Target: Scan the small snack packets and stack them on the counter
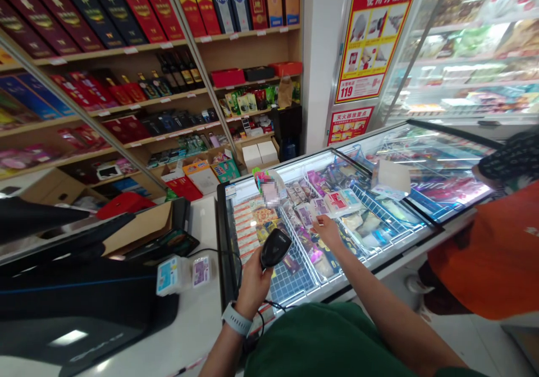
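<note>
Jutting from left hand point(254, 283): scanner point(275, 247)

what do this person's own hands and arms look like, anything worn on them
Both the left hand and right hand are gloveless, with uncovered forearms. A pale grey-blue strap with small dark slots circles the left wrist; the right wrist looks bare. The shirt is dark green. Rings: too small to tell.
</note>
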A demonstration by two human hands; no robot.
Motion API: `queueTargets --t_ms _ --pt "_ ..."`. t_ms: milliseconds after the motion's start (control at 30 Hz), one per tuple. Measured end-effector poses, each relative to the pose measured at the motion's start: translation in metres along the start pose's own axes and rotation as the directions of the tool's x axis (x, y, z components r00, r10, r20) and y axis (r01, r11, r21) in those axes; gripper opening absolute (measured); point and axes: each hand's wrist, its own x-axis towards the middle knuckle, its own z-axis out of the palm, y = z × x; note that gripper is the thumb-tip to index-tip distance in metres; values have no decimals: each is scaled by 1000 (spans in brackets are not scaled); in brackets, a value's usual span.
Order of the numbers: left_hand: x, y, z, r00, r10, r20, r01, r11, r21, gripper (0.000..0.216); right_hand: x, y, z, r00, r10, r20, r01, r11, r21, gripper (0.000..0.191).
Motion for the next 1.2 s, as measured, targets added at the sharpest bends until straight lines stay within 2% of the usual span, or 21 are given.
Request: queueTargets --t_ms 167,367,600,833,1033,1200 --pt "-1 4 -1 1000 -2 -19 2 1000 -12 45 -4 -7 -4 999 -34 -31 32 998 -51 20" --pt "-2 5 0 1000 -10 -21 9 1000 -26 43 -4 -6 -2 997 -75 3 74 990 -123 27" --pt "-3 5 -1 1000 -15 -24 14 999 -36 43 5 3 -3 992 -124 -20 123 991 -62 34" --pt "-2 2 0 1000 -8 -25 8 1000 -3 43 7 -2 -9 989 -145 -30 144 988 -53 41" --pt "1 2 0 999 4 -42 -5 1000 -7 43 10 -5 -10 985 -162 -61 159 986 -47 39" --pt "5 4 0 998 25 -54 -24 1000 6 43 11 -10 -11 985 -161 -67 163 986 39 36"
